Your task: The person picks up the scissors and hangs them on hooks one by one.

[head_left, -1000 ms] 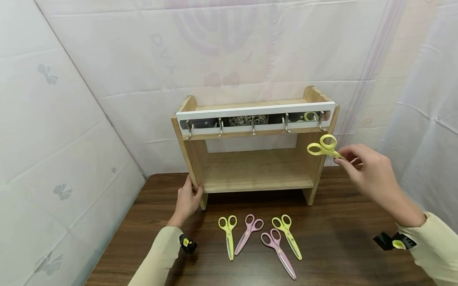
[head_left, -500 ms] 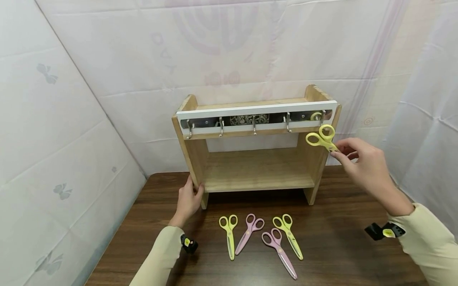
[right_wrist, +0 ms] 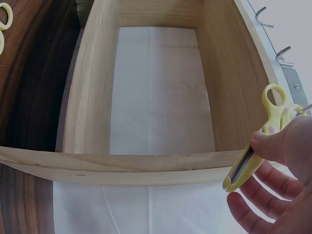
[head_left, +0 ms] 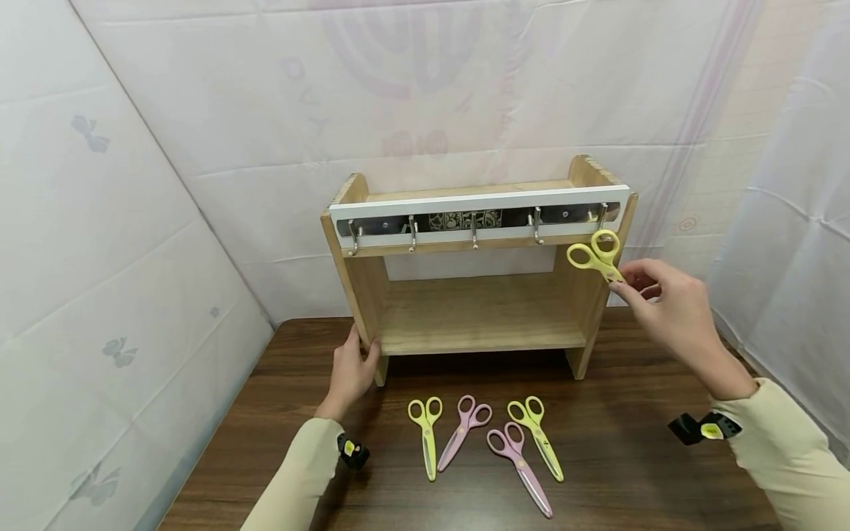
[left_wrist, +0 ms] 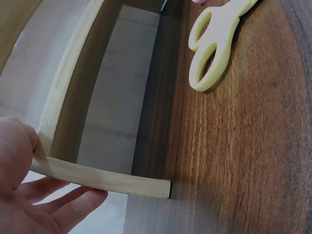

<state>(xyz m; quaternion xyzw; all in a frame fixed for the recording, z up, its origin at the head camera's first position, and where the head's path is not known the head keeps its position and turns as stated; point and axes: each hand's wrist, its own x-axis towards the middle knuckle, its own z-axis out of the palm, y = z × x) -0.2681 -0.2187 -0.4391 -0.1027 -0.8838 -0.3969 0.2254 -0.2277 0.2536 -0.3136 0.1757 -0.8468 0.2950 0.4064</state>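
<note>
Yellow scissors (head_left: 607, 270) could slip or twist out of the right hand (head_left: 674, 306), I judge, because only a pinch on the blade part bears them while both handle loops stick out unsupported. A bump of a loop against the end hook (head_left: 603, 214) on the white rail (head_left: 438, 199) would probably be enough to turn them, and they could then drop to the table (head_left: 617, 435). A sideways knock might also nudge the wooden rack (head_left: 478, 313) if the left hand (head_left: 352, 369) eased its hold; that hand curls about the left side panel, thumb in front, fingers on the outer face.

The right hand is partly closed, its thumb pressing the blades against the fingers. In the head view, the loops lie toward 10 o'clock from that hand, and the end hook shows at 12 o'clock from the upper loop; whether the two touch I cannot tell. In the right wrist view, the blade tip points to 7 o'clock. Four other scissors (head_left: 522, 464) lie on the table, toward 8 o'clock from the right hand.
</note>
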